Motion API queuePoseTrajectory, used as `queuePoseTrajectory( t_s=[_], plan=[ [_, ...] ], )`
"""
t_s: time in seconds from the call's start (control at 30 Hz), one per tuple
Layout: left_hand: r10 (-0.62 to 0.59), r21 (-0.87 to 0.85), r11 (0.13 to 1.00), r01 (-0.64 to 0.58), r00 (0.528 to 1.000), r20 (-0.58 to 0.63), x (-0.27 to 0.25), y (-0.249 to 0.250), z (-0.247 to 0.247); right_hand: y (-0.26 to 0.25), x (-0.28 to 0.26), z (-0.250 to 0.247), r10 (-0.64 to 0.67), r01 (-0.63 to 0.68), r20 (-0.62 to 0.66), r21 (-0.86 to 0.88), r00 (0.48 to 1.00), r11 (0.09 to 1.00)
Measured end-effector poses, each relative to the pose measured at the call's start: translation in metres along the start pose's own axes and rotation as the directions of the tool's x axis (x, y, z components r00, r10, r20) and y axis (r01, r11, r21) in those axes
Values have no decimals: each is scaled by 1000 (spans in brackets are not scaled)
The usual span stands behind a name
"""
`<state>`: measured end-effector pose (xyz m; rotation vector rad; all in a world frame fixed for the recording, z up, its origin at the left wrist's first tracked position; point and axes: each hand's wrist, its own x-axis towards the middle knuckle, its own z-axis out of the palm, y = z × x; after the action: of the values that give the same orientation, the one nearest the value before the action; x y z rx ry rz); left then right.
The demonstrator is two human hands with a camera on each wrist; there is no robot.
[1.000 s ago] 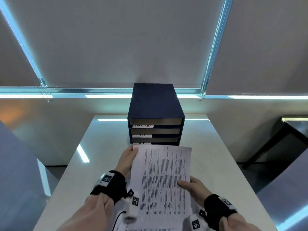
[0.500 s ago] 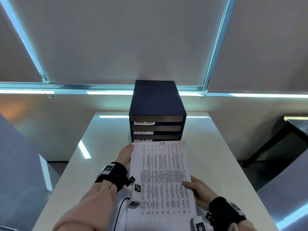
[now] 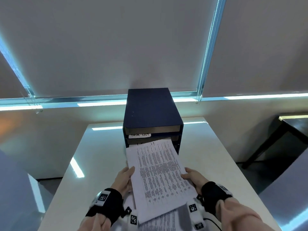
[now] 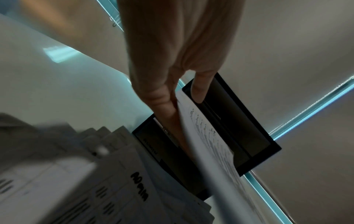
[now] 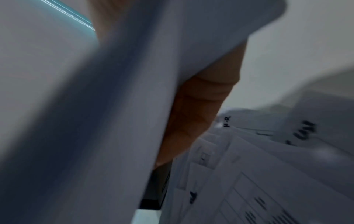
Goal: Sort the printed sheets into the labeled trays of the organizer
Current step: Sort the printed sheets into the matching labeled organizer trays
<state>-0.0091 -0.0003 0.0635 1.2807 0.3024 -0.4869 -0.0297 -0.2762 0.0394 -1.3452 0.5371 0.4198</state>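
White table [image 3: 103,157], bare at both sides of the navy organizer [image 3: 152,112]. Left hand [image 3: 124,180] and right hand [image 3: 194,178] pinch the printed sheet [image 3: 160,177] by its side edges, its far edge at a middle tray.

white table [image 3: 103,164] with a glossy top, streaked by pale window glare. behind it, grey roller blinds [image 3: 116,47] drawn down, bead chain [image 3: 204,64] hanging at the right seam, thin strips of cyan daylight along the sill. dark side table [image 3: 293,127] off at the right edge, floor beneath in shadow.
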Motion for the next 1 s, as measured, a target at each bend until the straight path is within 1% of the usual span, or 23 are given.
queuePoseTrajectory(
  t_s=[0.07,0.13,0.17,0.23,0.27,0.33,0.43,0.47,0.5,0.53,0.57,0.6,0.63,0.67,0.7,0.73,0.77,0.83,0.9,0.93,1.0],
  plan=[
    [-51,19,999,51,998,28,9,-5,-8,-20,11,5,-10,10,-18,-28,1000,1000],
    [-105,0,994,106,990,93,14,-2,-6,-41,23,9,-52,49,-71,-36,996,998],
    [-115,9,993,114,986,120,15,0,-3,-50,30,10,-61,61,-98,-5,993,998],
    [-99,76,993,88,984,149,25,-1,2,-64,45,12,-96,102,-111,53,989,993],
    [-91,129,989,75,988,127,32,-1,3,-69,49,13,-113,121,-97,79,989,990],
    [-60,145,988,50,996,65,51,-4,5,-73,51,15,-124,129,-70,66,990,990],
    [14,147,989,-7,999,-51,74,-4,7,-67,46,8,-48,42,-31,-162,998,986],
    [23,146,989,-10,996,-88,83,-4,7,-62,50,3,-19,16,-13,-154,1000,988],
    [19,129,992,-4,993,-115,90,-3,7,-59,55,0,2,-2,-2,-133,1000,991],
    [10,95,995,4,990,-139,98,-1,8,-58,62,0,3,-4,-17,-31,1000,999],
    [3,36,999,3,987,-158,104,4,10,-60,68,4,6,-3,-26,131,1000,991],
    [4,-44,999,-12,984,-176,108,11,13,-63,76,8,7,8,-50,295,999,955],
    [6,-162,986,-37,982,-186,114,20,15,-69,85,15,-2,31,-68,430,998,903],
    [12,-282,957,-64,983,-181,120,29,17,-76,93,22,-15,54,-80,503,997,862],
    [28,-374,923,-90,985,-168,124,38,19,-83,99,30,-46,81,-78,527,996,846],
    [42,-419,901,-115,983,-179,130,45,20,-88,105,36,-76,105,-77,503,994,858],
    [58,-420,897,-138,979,-198,133,51,22,-94,109,42,-97,117,-66,462,993,879],
    [82,-325,934,-150,973,-215,130,55,24,-96,112,47,-90,97,-36,384,995,918],
    [109,-106,986,-129,978,-178,116,52,23,-91,103,47,-87,79,12,297,996,952],
    [118,30,993,-115,982,-146,106,48,22,-84,97,45,-93,82,32,239,995,967],
    [131,265,958,-105,988,-80,88,29,15,-66,77,38,-74,69,35,122,997,990]
  ],
)
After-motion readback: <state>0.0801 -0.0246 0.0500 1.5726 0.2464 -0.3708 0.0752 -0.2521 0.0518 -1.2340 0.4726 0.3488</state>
